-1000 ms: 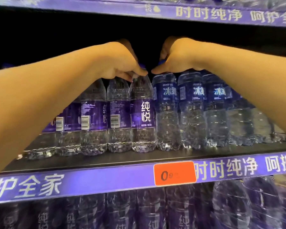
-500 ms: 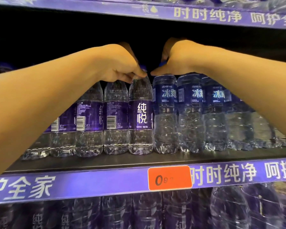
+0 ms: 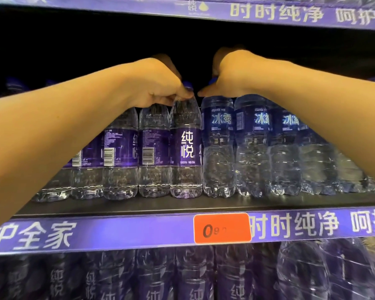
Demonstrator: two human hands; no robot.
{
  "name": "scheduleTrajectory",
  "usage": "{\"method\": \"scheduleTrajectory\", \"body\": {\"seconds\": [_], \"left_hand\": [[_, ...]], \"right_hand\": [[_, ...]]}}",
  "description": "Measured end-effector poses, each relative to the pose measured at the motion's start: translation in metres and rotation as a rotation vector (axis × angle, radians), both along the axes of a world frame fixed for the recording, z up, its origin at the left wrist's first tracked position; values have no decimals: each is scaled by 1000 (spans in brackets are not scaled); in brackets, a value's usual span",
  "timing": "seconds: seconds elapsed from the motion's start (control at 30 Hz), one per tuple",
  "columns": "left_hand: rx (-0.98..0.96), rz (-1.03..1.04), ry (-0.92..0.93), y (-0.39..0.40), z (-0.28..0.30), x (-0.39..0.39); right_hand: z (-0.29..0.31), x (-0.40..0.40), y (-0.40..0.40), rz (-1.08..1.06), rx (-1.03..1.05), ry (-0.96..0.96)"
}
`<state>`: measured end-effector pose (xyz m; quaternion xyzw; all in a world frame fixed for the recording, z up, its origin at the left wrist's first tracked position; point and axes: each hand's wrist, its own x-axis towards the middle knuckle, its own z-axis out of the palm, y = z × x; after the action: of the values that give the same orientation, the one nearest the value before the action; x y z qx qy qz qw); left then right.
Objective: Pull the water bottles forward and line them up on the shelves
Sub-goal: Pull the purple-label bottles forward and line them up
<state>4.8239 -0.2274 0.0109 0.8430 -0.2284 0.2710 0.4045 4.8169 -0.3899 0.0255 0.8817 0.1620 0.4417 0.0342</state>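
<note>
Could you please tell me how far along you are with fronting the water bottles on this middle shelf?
Mostly done: the front row stands upright in a fairly even line. In hand: the left hand grips the top of the rightmost purple-label bottle, and the right hand the leftmost blue-label bottle. Left: the row still sits back from the shelf edge.

Under the left grip [image 3: 160, 87], the purple bottle label [image 3: 187, 146] reads 纯悦; under the right grip [image 3: 232, 81], blue bottle labels [image 3: 222, 120] read 冰露. Below both grips, the shelf strip [image 3: 312, 224] reads 时时纯净, its orange tag [image 3: 222, 228] "0.9", partly blurred
</note>
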Motion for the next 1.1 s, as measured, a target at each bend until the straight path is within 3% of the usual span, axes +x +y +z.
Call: {"method": "scheduleTrajectory", "body": {"seconds": [0.27, 0.57, 0.83, 0.97, 1.1], "left_hand": [[-67, -16, -34, -3, -8, -8], [-107, 41, -280, 21, -12, -18], [-46, 373, -468, 86, -21, -20], [6, 389, -402, 109, -15, -16], [52, 325, -375, 113, -9, -13]], "right_hand": [[0, 1, 3, -27, -36, -17], [-4, -4, -6, 16, 3, 18], [-12, -16, 24, 273, 15, -69], [-10, -16, 59, 261, -23, -23], [-6, -17, 92, 120, -35, 46]]}}
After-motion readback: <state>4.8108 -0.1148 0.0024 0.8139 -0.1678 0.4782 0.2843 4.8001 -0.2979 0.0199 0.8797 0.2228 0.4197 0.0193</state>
